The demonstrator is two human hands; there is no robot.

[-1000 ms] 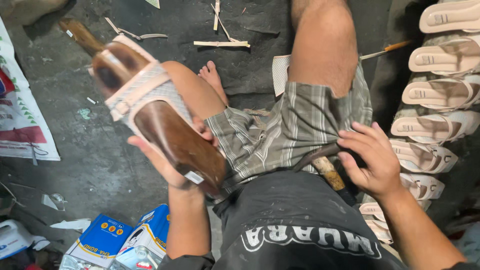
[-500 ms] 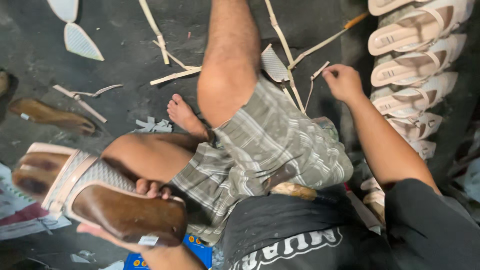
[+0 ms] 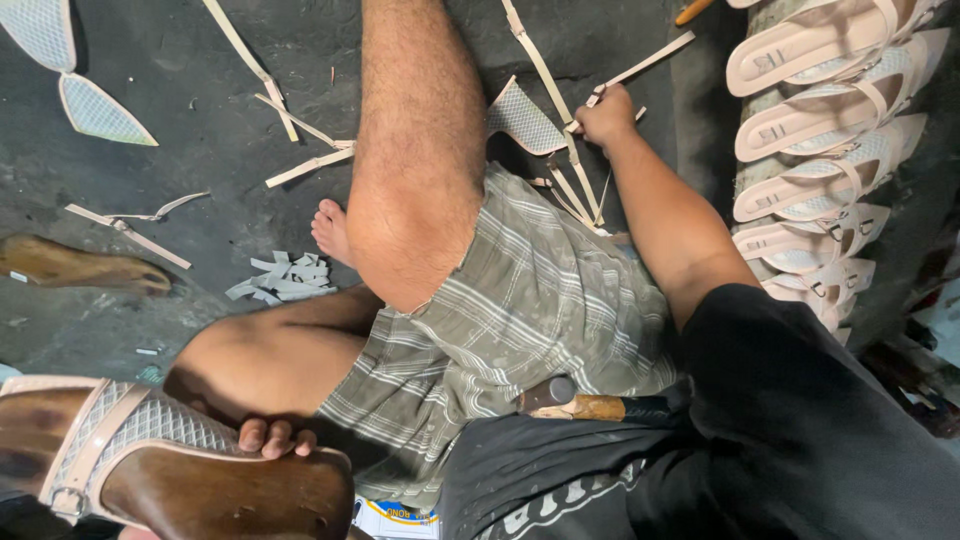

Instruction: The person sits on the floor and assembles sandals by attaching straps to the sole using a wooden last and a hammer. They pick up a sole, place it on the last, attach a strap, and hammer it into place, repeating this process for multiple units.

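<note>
I sit on a dark floor with one knee raised. My left hand (image 3: 275,438) grips a brown wooden shoe last (image 3: 210,490) at the lower left; only its fingertips show over the edge. A pale mesh sandal upper with beige straps (image 3: 120,432) is fitted over the last. My right hand (image 3: 605,115) reaches far forward and is closed on thin beige straps (image 3: 575,165) lying on the floor beside a mesh piece (image 3: 525,120). A tool with a wooden handle (image 3: 590,405) rests in my lap.
A row of several finished pale sandals (image 3: 810,150) lines the right side. Loose beige strips (image 3: 300,140), a pile of offcuts (image 3: 285,278) and mesh pieces (image 3: 95,110) lie on the floor. Another wooden last (image 3: 80,268) lies at the left.
My right hand left my lap and reached forward to take hold of the straps. The last in my left hand dropped toward the lower left of the view as my head tilted forward.
</note>
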